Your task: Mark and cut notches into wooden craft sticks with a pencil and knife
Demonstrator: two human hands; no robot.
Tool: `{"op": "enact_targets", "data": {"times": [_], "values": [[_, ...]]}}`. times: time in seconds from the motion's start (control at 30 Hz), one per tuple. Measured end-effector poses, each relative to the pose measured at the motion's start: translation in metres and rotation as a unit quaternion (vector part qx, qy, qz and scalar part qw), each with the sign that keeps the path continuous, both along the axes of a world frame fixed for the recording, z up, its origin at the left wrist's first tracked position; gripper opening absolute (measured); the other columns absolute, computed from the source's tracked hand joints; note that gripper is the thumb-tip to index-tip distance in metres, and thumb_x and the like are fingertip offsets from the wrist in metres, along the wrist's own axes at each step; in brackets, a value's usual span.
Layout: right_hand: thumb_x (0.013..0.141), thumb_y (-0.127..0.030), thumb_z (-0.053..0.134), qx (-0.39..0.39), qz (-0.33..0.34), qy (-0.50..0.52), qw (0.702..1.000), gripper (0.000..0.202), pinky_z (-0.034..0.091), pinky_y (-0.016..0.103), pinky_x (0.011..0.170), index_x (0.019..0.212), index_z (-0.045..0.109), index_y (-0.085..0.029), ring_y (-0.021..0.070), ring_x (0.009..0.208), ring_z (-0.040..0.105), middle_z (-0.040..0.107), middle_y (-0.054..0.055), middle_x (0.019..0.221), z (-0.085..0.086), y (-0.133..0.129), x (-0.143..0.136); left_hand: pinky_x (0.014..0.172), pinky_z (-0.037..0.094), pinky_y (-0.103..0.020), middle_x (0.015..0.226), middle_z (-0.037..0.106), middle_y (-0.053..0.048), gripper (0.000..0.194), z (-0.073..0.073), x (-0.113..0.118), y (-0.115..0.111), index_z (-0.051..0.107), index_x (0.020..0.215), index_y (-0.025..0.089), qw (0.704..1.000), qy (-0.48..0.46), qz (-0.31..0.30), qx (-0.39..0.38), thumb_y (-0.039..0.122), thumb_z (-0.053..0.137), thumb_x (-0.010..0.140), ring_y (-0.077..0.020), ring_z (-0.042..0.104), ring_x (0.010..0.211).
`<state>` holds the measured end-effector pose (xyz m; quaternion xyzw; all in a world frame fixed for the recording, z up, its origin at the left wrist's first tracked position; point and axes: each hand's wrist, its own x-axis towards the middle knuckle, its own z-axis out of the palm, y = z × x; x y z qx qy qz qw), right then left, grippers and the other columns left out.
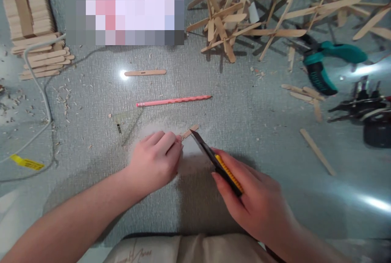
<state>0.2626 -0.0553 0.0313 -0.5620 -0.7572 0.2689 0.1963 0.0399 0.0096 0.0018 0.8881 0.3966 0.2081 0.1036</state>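
My left hand [157, 159] is closed on a wooden stick [192, 131], whose free end sticks out to the right of the fingers. In my right hand [253, 189] is a black and yellow utility knife [224, 171], its blade out and pointing up and left. The blade tip is right at the stick's free end; whether they touch I cannot tell. A pink pencil [174, 101] lies beyond the hands, with a marked wooden stick [145, 73] farther back. Left of the pencil lies a clear set square [126, 122].
Bundled sticks [29, 12] and a white cable [47, 104] lie at the left. Crossed, joined sticks [226, 23] fill the back right. Teal-handled pliers [319, 61], dark tools [366, 108] and a loose stick [317, 152] are at the right. A pixelated patch hides the upper left.
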Motion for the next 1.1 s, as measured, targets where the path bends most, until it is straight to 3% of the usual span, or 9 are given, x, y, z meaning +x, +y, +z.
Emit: {"op": "enact_targets", "data": {"times": [0.5,0.63,0.77,0.93,1.1], "values": [[0.097,-0.015,0.049,-0.004,0.023,-0.02,1.0,0.046,0.064,0.03,0.069,0.144,0.046,-0.016,0.022,0.09,0.077,0.076,0.012,0.11,-0.005,-0.002,-0.001,0.051,0.035,-0.031,0.065,0.049,0.0,0.021,0.0,0.0,0.001,0.06,0.071,0.013,0.999,0.006,0.001,0.04,0.01,0.061,0.092,-0.0125,0.039,0.058],[0.098,-0.015,0.048,-0.006,0.032,-0.03,0.999,0.042,0.065,0.031,0.068,0.14,0.048,-0.014,0.0218,0.089,0.077,0.075,0.014,0.112,-0.007,-0.003,-0.004,0.051,0.042,-0.031,0.068,0.057,-0.002,0.01,0.004,-0.002,0.001,0.066,0.087,0.008,0.998,0.029,-0.013,0.057,0.009,0.059,0.093,-0.0145,0.047,0.059],[0.098,-0.014,0.048,0.001,0.031,-0.04,0.999,0.04,0.065,0.032,0.065,0.138,0.048,-0.013,0.0215,0.082,0.077,0.075,0.014,0.11,-0.009,-0.005,-0.007,0.053,0.049,-0.031,0.079,0.066,-0.008,0.018,0.007,-0.004,0.001,0.064,0.104,0.003,0.997,0.05,-0.02,0.059,0.009,0.05,0.096,-0.0178,0.058,0.067],[0.099,-0.015,0.048,0.012,0.024,-0.056,0.998,0.04,0.065,0.032,0.063,0.139,0.048,-0.013,0.0212,0.078,0.077,0.076,0.014,0.106,-0.007,-0.005,-0.009,0.053,0.05,-0.032,0.082,0.068,-0.01,0.02,0.008,-0.003,0.001,0.064,0.105,0.004,0.996,0.055,-0.016,0.066,0.008,0.047,0.095,-0.0181,0.06,0.067],[0.099,-0.015,0.047,-0.01,0.025,-0.026,0.999,0.039,0.065,0.031,0.064,0.138,0.048,-0.013,0.0213,0.084,0.077,0.076,0.013,0.109,-0.005,-0.001,-0.01,0.051,0.045,-0.029,0.08,0.067,-0.006,0.016,0.006,-0.004,0.002,0.066,0.104,0.008,0.997,0.045,0.021,0.063,0.01,0.057,0.092,-0.0148,0.056,0.064]]}}
